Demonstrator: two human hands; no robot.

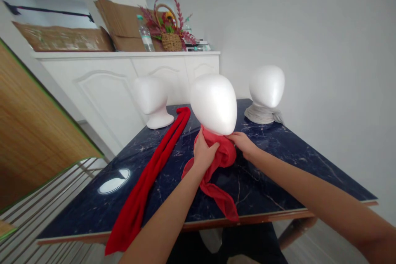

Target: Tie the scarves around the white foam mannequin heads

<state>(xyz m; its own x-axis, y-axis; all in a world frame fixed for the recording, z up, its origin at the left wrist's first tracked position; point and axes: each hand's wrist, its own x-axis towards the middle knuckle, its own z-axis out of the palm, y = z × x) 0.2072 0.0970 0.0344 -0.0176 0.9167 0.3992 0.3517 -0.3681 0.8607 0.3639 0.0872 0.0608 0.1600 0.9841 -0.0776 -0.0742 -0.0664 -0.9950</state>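
A white mannequin head [213, 103] stands at the middle of the table, with a coral-red scarf [227, 154] wrapped around its neck. One scarf end hangs down toward the table's front edge. My left hand [204, 151] grips the scarf at the neck's left side, thumb and fingers closed on the cloth. At the right side of the neck, just under the chin, my right hand [243, 143] pinches the scarf's upper edge. Its fingertips are partly hidden by the cloth and the head.
On the dark blue marbled table [266, 185], a long red scarf [154, 165] hangs over the front edge. A bare mannequin head [153, 99] stands back left. Another head [267, 84] with a grey scarf [260, 114] stands back right. Behind is a white cabinet [102, 86].
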